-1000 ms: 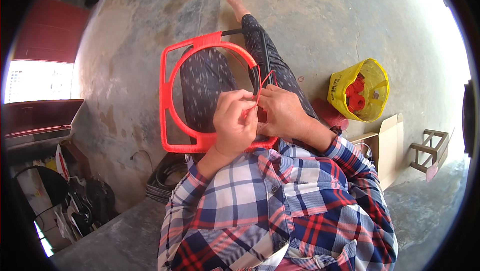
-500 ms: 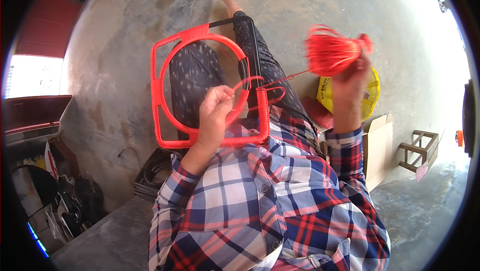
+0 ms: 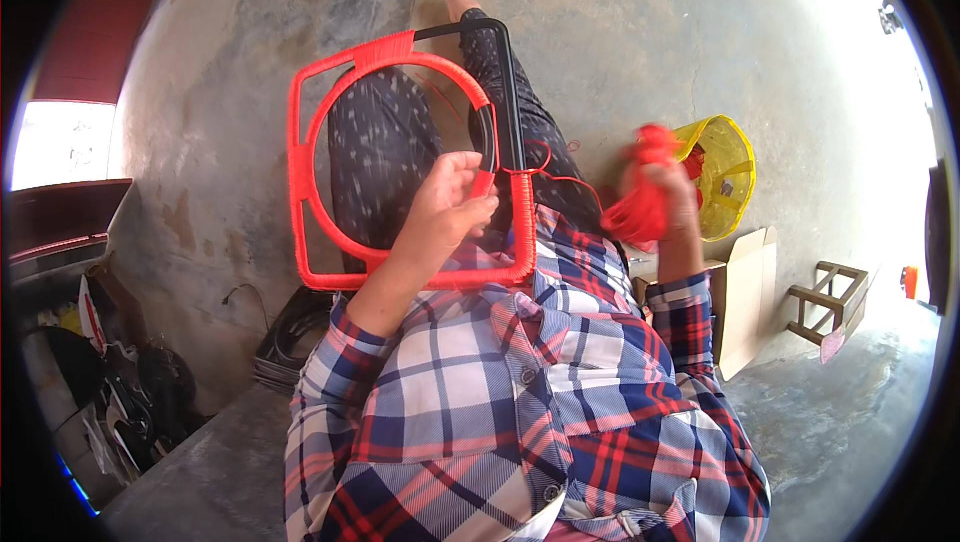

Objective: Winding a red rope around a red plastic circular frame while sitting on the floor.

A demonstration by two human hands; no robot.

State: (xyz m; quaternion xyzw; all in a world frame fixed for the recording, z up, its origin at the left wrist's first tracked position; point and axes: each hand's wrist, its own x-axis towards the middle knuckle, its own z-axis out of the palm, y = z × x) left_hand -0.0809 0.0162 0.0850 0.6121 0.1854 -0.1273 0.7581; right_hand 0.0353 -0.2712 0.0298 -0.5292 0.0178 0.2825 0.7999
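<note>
A rounded square frame [image 3: 299,177] with a ring inside it rests across my lap. Red cord is wound tightly over most of it; black bars show bare at the upper right corner and on a short stretch of the ring. My left hand [image 3: 443,204] pinches the ring's right side, just below that bare stretch. Off to the right, my right hand [image 3: 682,210] grips a bundle of red cord [image 3: 637,207], slightly blurred by motion. A loose strand [image 3: 572,180] runs from the bundle to the frame's right bar, with a small loop standing above it.
A yellow basket [image 3: 747,177] with red material inside stands behind my right hand. Near it are an open cardboard box [image 3: 748,302] and a small wooden stool [image 3: 828,299]. Black frames [image 3: 290,342] lie stacked at my left, beside assorted clutter [image 3: 130,392].
My right hand has come down and slightly left with the cord bundle, and the strand has gone slack. My left hand has shifted onto the ring; the wide cord loops have shrunk.
</note>
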